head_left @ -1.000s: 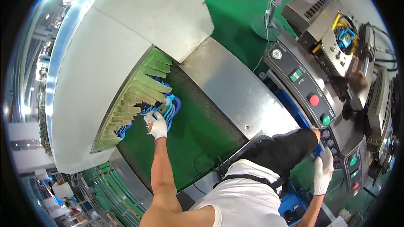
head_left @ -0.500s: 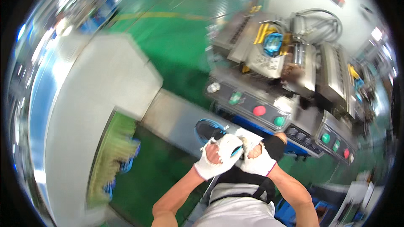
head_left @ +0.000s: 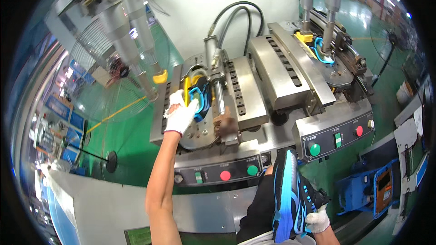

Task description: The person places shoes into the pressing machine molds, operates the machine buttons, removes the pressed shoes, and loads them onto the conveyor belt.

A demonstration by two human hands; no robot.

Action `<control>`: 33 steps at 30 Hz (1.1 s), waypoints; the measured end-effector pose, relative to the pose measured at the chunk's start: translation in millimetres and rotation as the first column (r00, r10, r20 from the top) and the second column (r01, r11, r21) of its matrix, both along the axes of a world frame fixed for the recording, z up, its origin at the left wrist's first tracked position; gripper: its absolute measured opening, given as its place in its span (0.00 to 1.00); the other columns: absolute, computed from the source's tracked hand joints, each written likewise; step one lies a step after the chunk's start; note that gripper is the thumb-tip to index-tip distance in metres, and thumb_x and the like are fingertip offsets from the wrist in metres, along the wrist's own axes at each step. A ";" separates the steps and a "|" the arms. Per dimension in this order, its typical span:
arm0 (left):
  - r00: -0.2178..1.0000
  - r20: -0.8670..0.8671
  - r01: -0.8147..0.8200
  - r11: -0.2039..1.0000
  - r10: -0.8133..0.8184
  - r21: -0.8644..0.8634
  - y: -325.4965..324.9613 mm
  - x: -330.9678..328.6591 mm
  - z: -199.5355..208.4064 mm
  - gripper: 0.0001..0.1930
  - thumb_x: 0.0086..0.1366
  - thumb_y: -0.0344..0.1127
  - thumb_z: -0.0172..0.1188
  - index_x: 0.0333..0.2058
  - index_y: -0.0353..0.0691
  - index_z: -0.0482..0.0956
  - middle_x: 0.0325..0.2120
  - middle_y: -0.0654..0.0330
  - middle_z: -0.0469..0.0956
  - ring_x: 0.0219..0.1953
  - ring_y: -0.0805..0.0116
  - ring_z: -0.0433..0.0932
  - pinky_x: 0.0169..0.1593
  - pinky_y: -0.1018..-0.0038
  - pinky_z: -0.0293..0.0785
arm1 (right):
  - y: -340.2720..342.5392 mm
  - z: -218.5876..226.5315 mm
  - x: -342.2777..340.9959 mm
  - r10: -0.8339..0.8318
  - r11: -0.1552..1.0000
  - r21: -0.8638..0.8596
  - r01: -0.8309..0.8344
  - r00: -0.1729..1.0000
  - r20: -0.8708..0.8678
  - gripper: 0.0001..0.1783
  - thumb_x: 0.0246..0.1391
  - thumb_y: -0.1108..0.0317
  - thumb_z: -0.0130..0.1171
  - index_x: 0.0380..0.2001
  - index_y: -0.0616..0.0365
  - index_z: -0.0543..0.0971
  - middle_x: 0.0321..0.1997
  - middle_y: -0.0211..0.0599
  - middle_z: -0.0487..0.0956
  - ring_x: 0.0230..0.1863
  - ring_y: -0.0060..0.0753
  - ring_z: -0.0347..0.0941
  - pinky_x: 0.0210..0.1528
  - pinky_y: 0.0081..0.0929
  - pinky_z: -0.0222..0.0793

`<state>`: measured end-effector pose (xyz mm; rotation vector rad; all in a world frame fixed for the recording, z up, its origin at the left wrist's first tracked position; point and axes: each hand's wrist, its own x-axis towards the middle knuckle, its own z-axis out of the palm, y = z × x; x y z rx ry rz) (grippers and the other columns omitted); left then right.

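Observation:
A black-and-blue sneaker (head_left: pixel 286 199), with a thick blue sole, is tilted up on its side at the lower right. My right hand (head_left: pixel 318 220), in a white glove with bare fingertips, is closed on it near its upper. Farther forward, my left hand (head_left: pixel 180 115) reaches over the metal fixture of the left press station, thumb and fingers apart. Its thumb is against a blue-and-black shoe piece (head_left: pixel 200 102) seated in that fixture beside a yellow block (head_left: pixel 187 90). Some of the left fingertips are hard to make out.
Control panels with coloured buttons front the left station (head_left: pixel 218 172) and right station (head_left: pixel 336 136). Blue and yellow parts (head_left: pixel 320 50) sit in the right fixture. A metal cylinder (head_left: pixel 220 97) stands beside the left shoe piece. A pedestal fan (head_left: pixel 119 69) is at left, a blue crate (head_left: pixel 363 195) at right.
The view has turned toward the press. My hands, together at the sneaker before, are now apart: the left has reached forward to the fixture, the right holds the sneaker at lower right.

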<state>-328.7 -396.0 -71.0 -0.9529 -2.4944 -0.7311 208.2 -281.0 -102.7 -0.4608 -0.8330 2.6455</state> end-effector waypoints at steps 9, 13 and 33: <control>0.916 0.164 -0.283 0.881 0.365 -0.379 110.0 -81.0 -31.0 0.43 0.54 0.61 0.70 0.60 0.37 0.69 0.58 0.39 0.77 0.61 0.39 0.76 0.64 0.49 0.70 | 26.0 -17.4 0.8 -0.198 0.975 -0.039 0.219 0.933 0.300 0.47 0.49 0.80 0.62 0.74 0.67 0.59 0.49 0.43 0.75 0.44 0.39 0.76 0.49 0.38 0.76; 0.929 0.158 -0.270 0.906 0.334 -0.327 86.6 -87.1 19.5 0.42 0.55 0.57 0.71 0.59 0.33 0.71 0.55 0.39 0.79 0.58 0.42 0.78 0.62 0.53 0.72 | 11.3 -17.9 -1.3 -0.215 0.972 -0.017 0.235 0.914 0.343 0.46 0.51 0.80 0.60 0.74 0.66 0.58 0.41 0.40 0.75 0.36 0.36 0.74 0.42 0.36 0.76; 0.714 0.455 -0.566 0.821 0.533 -0.076 -373.7 311.1 -140.0 0.23 0.54 0.35 0.78 0.45 0.38 0.77 0.37 0.54 0.80 0.35 0.63 0.81 0.42 0.65 0.79 | -11.3 61.2 -352.5 0.038 0.774 0.616 -0.148 0.981 0.188 0.13 0.52 0.71 0.73 0.40 0.58 0.82 0.35 0.34 0.84 0.29 0.28 0.80 0.29 0.25 0.76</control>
